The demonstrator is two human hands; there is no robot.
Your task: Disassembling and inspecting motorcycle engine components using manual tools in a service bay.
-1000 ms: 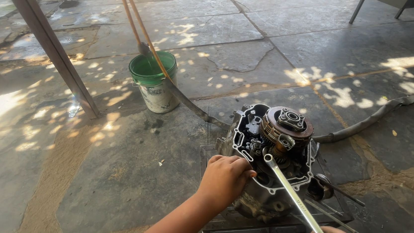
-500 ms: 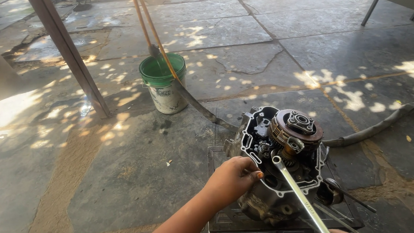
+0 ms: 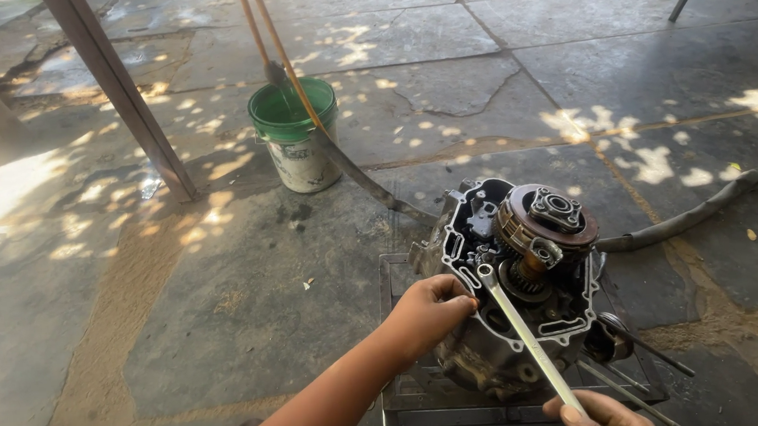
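A dirty motorcycle engine [image 3: 521,274] with its side cover off stands on a metal frame [image 3: 406,393] on the stone floor; the round clutch pack [image 3: 548,216] faces up. My left hand [image 3: 429,311] rests closed against the engine's left edge, fingertips at the head of a long silver wrench [image 3: 525,333]. The wrench's ring end sits on a fastener at the casing rim. My right hand [image 3: 603,417], partly cut off by the bottom edge, grips the wrench's lower end.
A green-rimmed bucket [image 3: 296,136] with two wooden handles in it stands behind the engine. A slanted metal post [image 3: 122,94] rises at the left. A flat hose [image 3: 708,207] runs across the floor to the right. Thin rods lie near the frame's right corner [image 3: 646,345].
The view has shifted so the engine sits a little higher and further right. Both hands stay on the engine and wrench with little change of grip.
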